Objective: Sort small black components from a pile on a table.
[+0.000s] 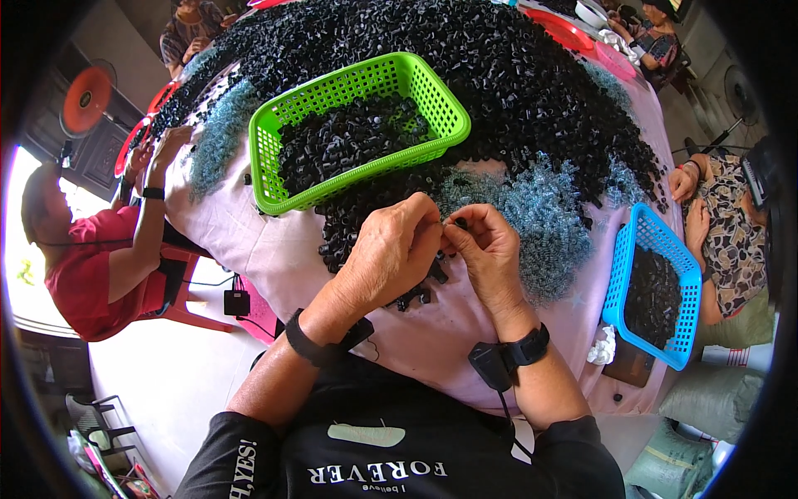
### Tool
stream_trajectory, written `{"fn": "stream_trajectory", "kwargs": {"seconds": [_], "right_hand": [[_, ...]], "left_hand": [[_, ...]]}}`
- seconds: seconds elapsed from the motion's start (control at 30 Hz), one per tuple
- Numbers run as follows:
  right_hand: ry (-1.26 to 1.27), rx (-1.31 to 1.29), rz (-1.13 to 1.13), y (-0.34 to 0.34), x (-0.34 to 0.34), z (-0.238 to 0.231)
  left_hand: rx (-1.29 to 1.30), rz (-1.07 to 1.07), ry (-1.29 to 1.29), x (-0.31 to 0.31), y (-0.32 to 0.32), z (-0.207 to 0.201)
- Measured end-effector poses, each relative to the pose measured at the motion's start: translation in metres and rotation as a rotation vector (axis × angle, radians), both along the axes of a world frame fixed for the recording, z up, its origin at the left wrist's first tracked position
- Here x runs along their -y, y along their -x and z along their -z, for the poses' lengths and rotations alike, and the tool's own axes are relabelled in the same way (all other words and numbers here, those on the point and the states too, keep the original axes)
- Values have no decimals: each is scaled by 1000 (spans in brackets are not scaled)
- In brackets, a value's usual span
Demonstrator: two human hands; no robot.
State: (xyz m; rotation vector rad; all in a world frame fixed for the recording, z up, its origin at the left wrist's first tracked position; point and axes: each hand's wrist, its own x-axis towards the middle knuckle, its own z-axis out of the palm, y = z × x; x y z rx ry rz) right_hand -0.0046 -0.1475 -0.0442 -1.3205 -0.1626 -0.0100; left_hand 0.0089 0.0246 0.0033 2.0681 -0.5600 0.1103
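My two hands meet over the near edge of the black pile, fingertips almost touching. Between the thumb and index finger of my right hand (490,259) is a small black plastic piece (460,223). My left hand (391,249) is closed in a pinch beside it; whatever lies in its fingertips is hidden. Just beyond stands a green plastic basket (370,176), partly filled with small black pieces. Beyond and to the right of my right hand lies a heap of clear bluish small springs or coils (549,224).
A large mound of black pieces (532,91) covers much of the pink-covered table (258,241). At right stands a blue basket (617,295) holding black pieces, with crumpled white tissue (602,345) beside it. Co-workers sit around, one in a red shirt (91,274) at left.
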Motion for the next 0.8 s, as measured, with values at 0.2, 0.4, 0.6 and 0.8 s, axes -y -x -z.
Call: {"fn": "stream_trajectory", "kwargs": {"seconds": [0.2, 0.4, 0.6, 0.8], "right_hand": [[-10, -29, -11, 0, -1, 0], [40, -16, 12, 0, 1, 8], [39, -13, 27, 1, -4, 6], [151, -25, 37, 2, -2, 5]], "left_hand": [[57, -56, -1, -1, 1, -1], [91, -42, 4, 0, 1, -8], [133, -27, -61, 0, 0, -3], [217, 0, -108, 0, -2, -3]]}}
